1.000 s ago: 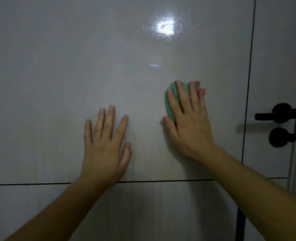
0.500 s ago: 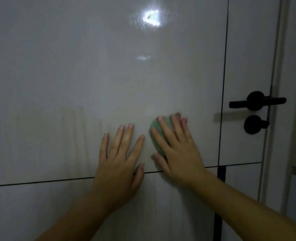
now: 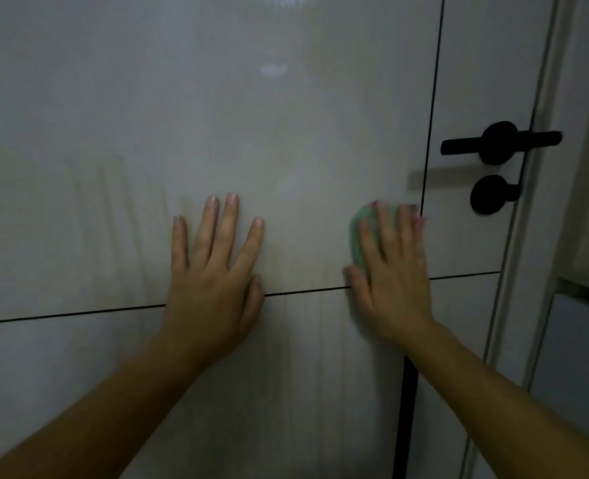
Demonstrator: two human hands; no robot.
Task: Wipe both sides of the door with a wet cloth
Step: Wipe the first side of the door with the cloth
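A glossy pale door point(image 3: 251, 133) with thin black grooves fills the view. My right hand point(image 3: 391, 281) presses a green cloth point(image 3: 358, 236) flat against the door, just left of the vertical groove; most of the cloth is hidden under my fingers. My left hand point(image 3: 213, 271) lies flat on the door with fingers spread, holding nothing, across the horizontal groove. Faint wet streaks show on the panel to the left of that hand.
A black lever handle point(image 3: 500, 141) and a black round lock knob point(image 3: 491, 194) sit on the door's right side, up and right of my right hand. The pale door frame point(image 3: 545, 236) runs down the right, with a wall beyond it.
My right hand with the cloth has slid right along the door, away from my left hand and close to the vertical groove. The view shifted slightly; the left hand stayed planted.
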